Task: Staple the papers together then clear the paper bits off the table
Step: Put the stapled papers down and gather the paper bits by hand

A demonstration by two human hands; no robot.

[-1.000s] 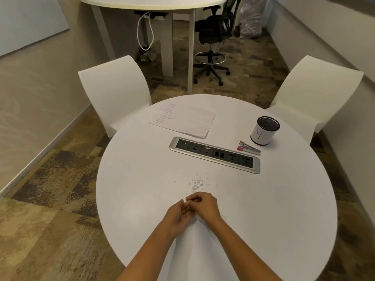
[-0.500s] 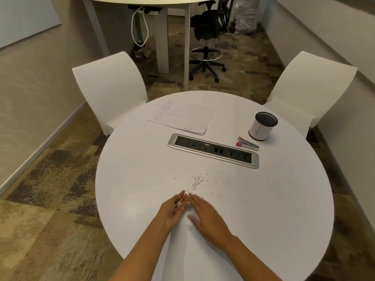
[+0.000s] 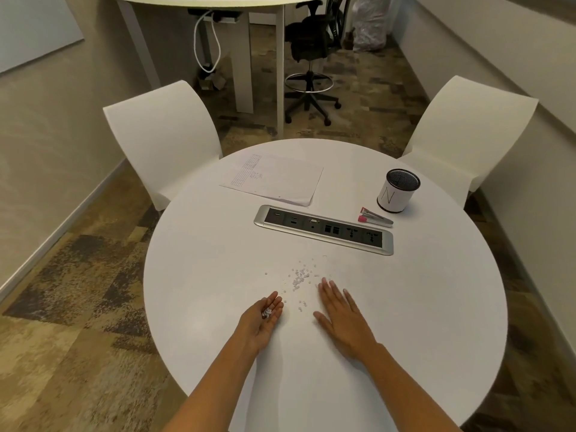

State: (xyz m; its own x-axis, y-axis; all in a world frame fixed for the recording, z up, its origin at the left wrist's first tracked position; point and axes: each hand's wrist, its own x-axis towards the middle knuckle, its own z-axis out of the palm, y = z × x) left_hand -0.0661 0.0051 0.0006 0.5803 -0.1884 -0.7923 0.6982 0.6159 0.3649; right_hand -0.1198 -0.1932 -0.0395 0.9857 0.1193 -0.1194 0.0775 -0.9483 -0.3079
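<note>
Small white paper bits [image 3: 299,279] lie scattered on the round white table [image 3: 420,307], just beyond my fingertips. My left hand [image 3: 263,322] rests palm up and cupped, with a small pile of collected bits [image 3: 266,312] in it. To the right of the scatter my right hand [image 3: 341,319] lies flat on the table, palm down, fingers spread, holding nothing. The stack of papers [image 3: 272,179] sits at the far left of the table. A pink and grey stapler [image 3: 374,217] lies at the far right beside a cup.
A white cup with a black mesh top [image 3: 397,191] stands at the far right. A silver socket strip [image 3: 324,229] is set into the table's middle. Two white chairs [image 3: 162,135] [image 3: 461,126] stand behind the table; a black office chair [image 3: 308,51] is farther back.
My hands were together a second ago. They have since parted: the right hand has slid right and flattened on the table, while the left has turned palm up holding bits.
</note>
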